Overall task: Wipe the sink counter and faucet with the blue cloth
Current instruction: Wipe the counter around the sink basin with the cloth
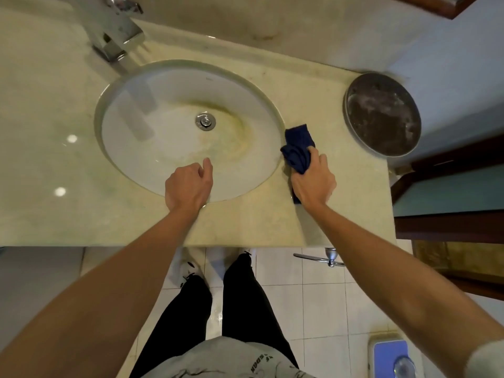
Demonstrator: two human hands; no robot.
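Both hands are busy: your right hand (313,184) pinches the blue cloth (298,147) on the surface (327,118) by the sink's (131,110) right rim, your left hand (188,186) loosely curled, empty; sweep rightward next, faucet (114,34) later.

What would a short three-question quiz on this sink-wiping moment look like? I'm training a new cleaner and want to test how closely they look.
1. True or false: the blue cloth lies on the counter to the right of the basin.
2. Which hand holds the cloth?
A. left hand
B. right hand
C. both
3. Fill in: the faucet stands at the basin's far ____ side.

Key
1. True; it sits beside the basin's right rim.
2. B; the left hand hangs over the basin's near edge with fingers curled and holds nothing that shows.
3. left
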